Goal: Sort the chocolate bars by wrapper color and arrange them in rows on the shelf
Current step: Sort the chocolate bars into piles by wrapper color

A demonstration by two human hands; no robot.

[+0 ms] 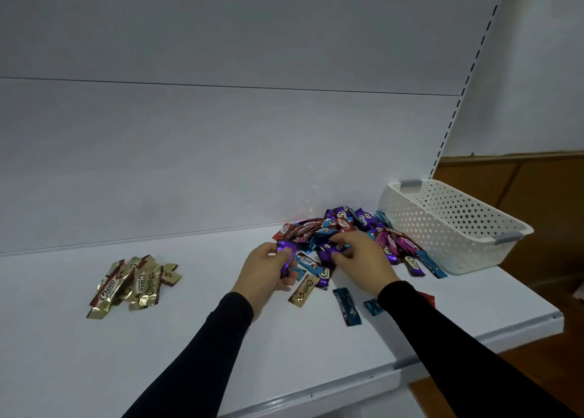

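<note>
Gripping a small bunch of purple-wrapped bars (286, 256), the left hand (265, 269) has its fingers curled round them at the near edge of the mixed pile (344, 237). The right hand (363, 259) reaches into that pile from the other side, thumb and fingertips pinching another purple bar (331, 249). Both forearms wear black sleeves (442, 338).

Just below the hands lie loose pieces on the white shelf (189, 338): a light-blue Choco bar (305, 261), a gold Choco bar (303, 290) and a dark-blue bar (347, 306) nearer the shelf's front. A second blue bar (373, 306) and a red one (428, 298) peek out from under the right sleeve.

The pile itself mixes red, blue, purple and magenta wrappers and sits against the back panel (221, 149), spilling toward the right.

Touching the pile's right side, a white perforated plastic basket (448, 225) with grey handle clips lies tipped on its side at the shelf's right end, its opening facing up and away; what can be seen of its inside holds no bars.

Well apart to the left, a cluster of gold-wrapped bars (132, 283) lies overlapping in a loose heap, not in a row.
</note>
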